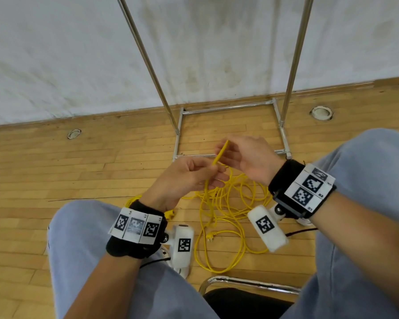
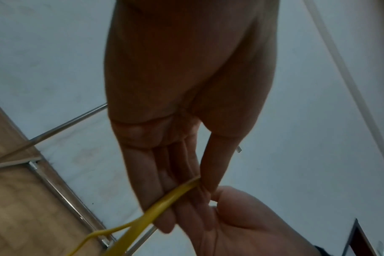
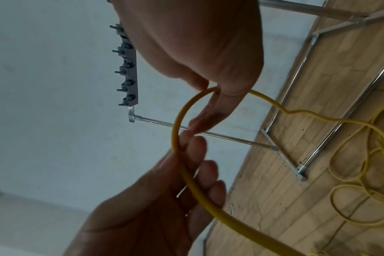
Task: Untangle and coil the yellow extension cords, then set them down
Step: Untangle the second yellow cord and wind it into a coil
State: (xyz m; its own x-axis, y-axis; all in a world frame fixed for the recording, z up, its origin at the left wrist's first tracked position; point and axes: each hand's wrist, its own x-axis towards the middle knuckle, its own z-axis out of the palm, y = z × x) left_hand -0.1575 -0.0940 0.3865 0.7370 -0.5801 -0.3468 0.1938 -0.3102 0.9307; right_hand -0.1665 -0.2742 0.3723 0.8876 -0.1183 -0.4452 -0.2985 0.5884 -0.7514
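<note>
- Left hand (image 1: 189, 178) and right hand (image 1: 244, 157) each pinch the same yellow cord (image 3: 180, 124), a short arc running between the two grips.
- The slack drops to the tangle (image 1: 228, 215) on the floor (image 1: 78, 176), below and nearer the left hand; the exact strand is probably unclear.

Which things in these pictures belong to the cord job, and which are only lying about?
Job: yellow cord, pinched by left hand and right hand; tangled cord on the floor, with its plug.

Lying about: metal rack, chair, floor sockets.
</note>
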